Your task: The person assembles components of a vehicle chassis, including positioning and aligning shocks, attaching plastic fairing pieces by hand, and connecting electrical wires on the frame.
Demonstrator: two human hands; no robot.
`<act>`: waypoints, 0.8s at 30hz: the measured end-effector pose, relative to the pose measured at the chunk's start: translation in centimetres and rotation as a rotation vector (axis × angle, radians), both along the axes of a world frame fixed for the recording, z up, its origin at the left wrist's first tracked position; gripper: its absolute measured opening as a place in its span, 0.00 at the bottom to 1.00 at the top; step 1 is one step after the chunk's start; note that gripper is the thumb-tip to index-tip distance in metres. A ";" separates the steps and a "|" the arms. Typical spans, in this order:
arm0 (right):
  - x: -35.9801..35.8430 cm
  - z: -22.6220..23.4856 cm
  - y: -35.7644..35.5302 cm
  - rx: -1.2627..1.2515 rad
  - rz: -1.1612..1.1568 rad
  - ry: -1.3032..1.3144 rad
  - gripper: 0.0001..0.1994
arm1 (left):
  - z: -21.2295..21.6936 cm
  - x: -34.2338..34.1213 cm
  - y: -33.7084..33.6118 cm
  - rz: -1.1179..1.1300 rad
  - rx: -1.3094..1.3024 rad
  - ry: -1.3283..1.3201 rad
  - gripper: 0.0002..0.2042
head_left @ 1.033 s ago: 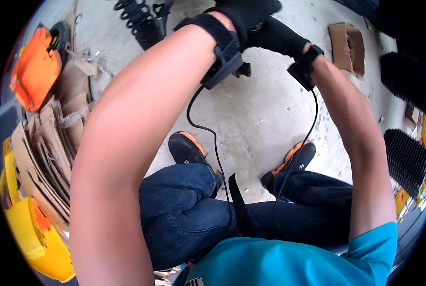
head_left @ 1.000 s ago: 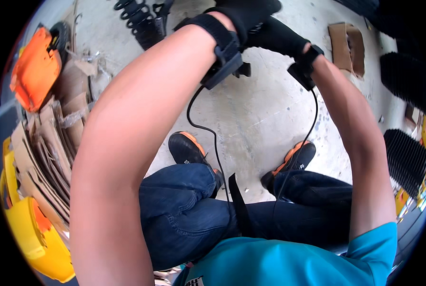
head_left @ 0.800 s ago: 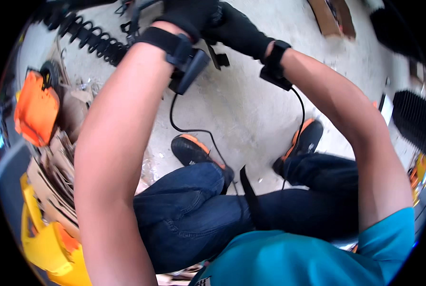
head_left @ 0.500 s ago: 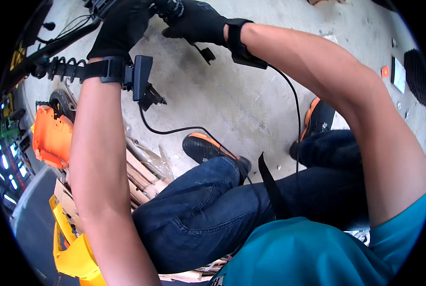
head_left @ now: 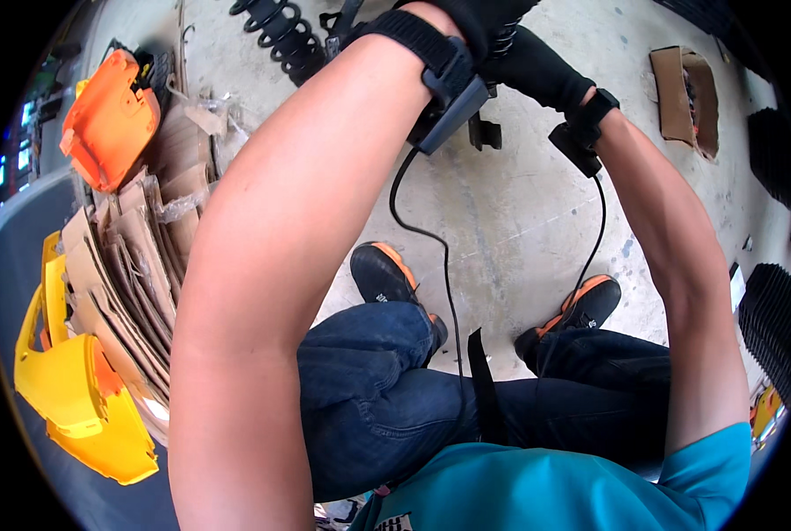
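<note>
My left hand (head_left: 493,25), in a black glove, is at the top edge and partly cut off by it. Just right of and below it, my right hand (head_left: 539,73), gloved the same way, reaches in so that the two meet or overlap. The fingers of both are hidden, so I cannot make out what they hold. Left of my left wrist stands a black coil spring (head_left: 282,37) beside a dark metal rod (head_left: 342,25). Below the hands a small dark bracket-like piece (head_left: 484,133) shows. Each wrist wears a strapped black device with a cable.
Flattened cardboard (head_left: 134,257) is stacked on the left, with an orange plastic shell (head_left: 112,119) beyond it and yellow plastic panels (head_left: 77,389) beside it. An open cardboard box (head_left: 686,102) lies at the far right. Black ribbed pieces (head_left: 771,323) line the right edge.
The view has swung, so my arms and the coil spring sit farther right. My hands have come closer together. The cardboard box has come into sight at the far right.
</note>
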State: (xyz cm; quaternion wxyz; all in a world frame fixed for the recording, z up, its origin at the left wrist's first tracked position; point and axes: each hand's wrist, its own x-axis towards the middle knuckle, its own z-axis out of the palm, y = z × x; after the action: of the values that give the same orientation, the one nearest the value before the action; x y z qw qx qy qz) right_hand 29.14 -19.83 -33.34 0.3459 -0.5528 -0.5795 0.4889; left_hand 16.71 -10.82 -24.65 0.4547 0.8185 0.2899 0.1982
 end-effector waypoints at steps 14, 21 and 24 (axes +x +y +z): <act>0.1 1.5 -1.3 -0.144 -0.070 0.173 0.11 | 4.9 1.0 -1.5 -0.270 1.403 0.152 0.06; 0.0 1.3 -1.0 -0.197 -0.010 0.234 0.14 | 0.9 0.9 0.7 -0.325 0.402 -0.098 0.14; 0.9 -0.2 -1.5 -0.184 0.055 0.258 0.21 | -1.4 1.2 1.9 -0.103 -0.261 -0.083 0.10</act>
State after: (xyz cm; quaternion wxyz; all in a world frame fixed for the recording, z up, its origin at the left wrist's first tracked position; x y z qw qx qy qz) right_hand 30.07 -21.36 -33.50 0.3517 -0.4985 -0.4979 0.6164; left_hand 17.89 -8.89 -26.02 0.5784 0.7573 0.2518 0.1687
